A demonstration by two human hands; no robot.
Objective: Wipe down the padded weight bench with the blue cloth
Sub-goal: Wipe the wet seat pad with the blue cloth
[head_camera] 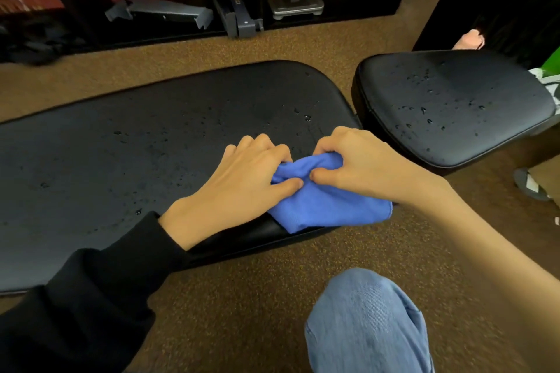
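Note:
The black padded weight bench has a long back pad (136, 142) across the middle and a separate seat pad (454, 106) at the right, both speckled with water droplets. A bunched blue cloth (327, 203) lies on the near right corner of the long pad, partly hanging over its front edge. My left hand (239, 179) pinches the cloth's left side between thumb and fingers. My right hand (360, 163) pinches its upper right fold. The two thumbs nearly touch over the cloth.
Brown speckled carpet (242, 297) surrounds the bench. My knee in blue jeans (366, 324) is at the bottom right. A low dark shelf (348, 0) at the back holds a grey scale (294, 0) and metal parts (160, 9). Someone's bare foot (469, 39) shows at the far right.

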